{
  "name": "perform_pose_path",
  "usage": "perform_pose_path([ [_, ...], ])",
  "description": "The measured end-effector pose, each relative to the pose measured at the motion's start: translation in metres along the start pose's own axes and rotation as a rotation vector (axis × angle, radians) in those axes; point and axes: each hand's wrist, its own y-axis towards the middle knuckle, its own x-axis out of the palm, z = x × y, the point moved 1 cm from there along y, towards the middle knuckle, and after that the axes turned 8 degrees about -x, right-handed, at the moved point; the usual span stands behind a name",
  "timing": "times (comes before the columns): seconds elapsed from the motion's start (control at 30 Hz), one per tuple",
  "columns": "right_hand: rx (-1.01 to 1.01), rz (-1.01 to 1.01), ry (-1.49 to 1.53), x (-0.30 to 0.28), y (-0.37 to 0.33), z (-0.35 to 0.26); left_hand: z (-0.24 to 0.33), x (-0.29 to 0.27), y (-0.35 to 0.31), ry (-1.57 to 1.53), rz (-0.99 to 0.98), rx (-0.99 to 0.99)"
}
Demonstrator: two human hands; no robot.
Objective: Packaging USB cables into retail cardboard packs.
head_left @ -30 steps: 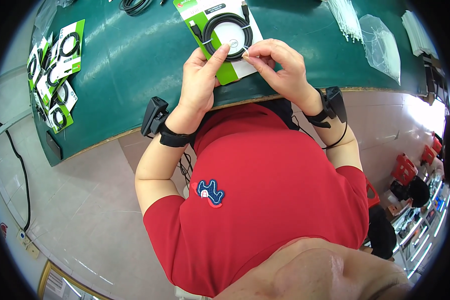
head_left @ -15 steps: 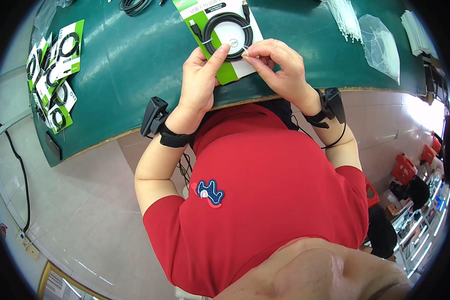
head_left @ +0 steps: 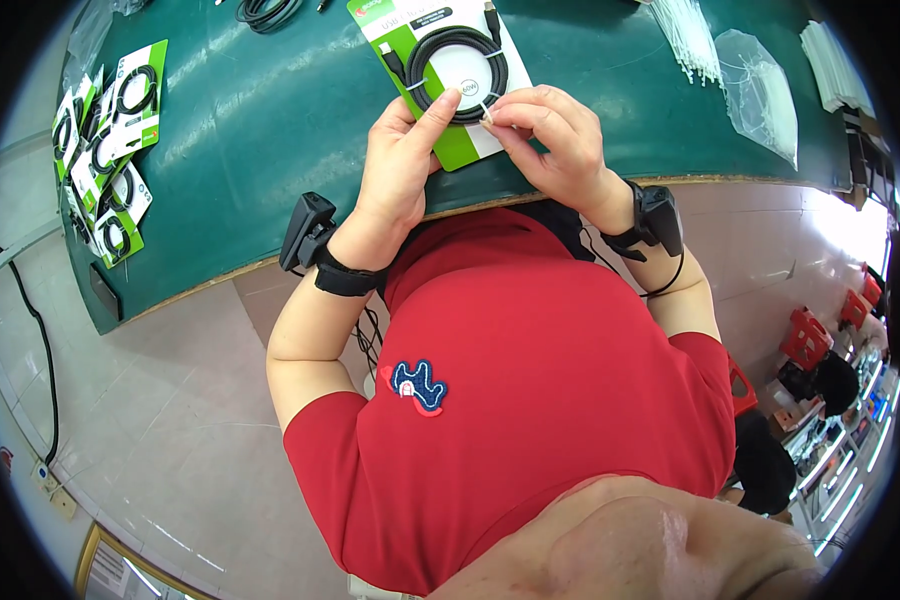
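A coiled black cable (head_left: pixel 419 62) lies on a green and white backing card (head_left: pixel 457 150) at the table's near edge, with white ties around the coil. My left hand (head_left: pixel 406 150) grips the card's lower left, thumb on its front by the coil. With thumb and forefinger pressed together, my right hand (head_left: pixel 553 138) pinches the white cable tie (head_left: pixel 486 112) at the coil's lower right. The other fingers of that hand are curled.
Several carded cables (head_left: pixel 110 165) are heaped at the green table's (head_left: pixel 260 130) left end. Another black coil (head_left: pixel 268 10) lies at the far edge. Loose white cable ties (head_left: pixel 685 35), a clear bag (head_left: pixel 760 95) of them and another white bundle (head_left: pixel 836 65) lie on the right.
My right hand has shifted slightly at the tie, which now points more upward along the coil. The card has moved slightly. My left hand keeps its grip.
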Motion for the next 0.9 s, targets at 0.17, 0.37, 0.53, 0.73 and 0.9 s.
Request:
perform_pose_path([
  [0.17, 0.064, -0.054, 0.052, -0.0052, 0.0022, -0.0036, 0.0010, -0.0023, -0.0005, -0.002, -0.005, -0.003],
  [0.37, 0.069, 0.008, 0.072, -0.0047, 0.0004, -0.0018, -0.0010, -0.0039, 0.0009, 0.005, -0.003, 0.004],
  [0.53, 0.080, 0.034, 0.055, -0.0031, -0.0028, -0.0019, -0.0027, -0.0016, 0.0011, -0.001, -0.003, 0.043],
  [0.73, 0.097, -0.004, 0.070, -0.0043, -0.0007, -0.0045, -0.0030, -0.0053, 0.0039, 0.023, 0.000, 0.083],
  [0.9, 0.094, 0.001, 0.078, -0.0026, -0.0003, -0.0033, -0.0038, -0.0026, 0.0039, -0.015, -0.007, 0.122],
])
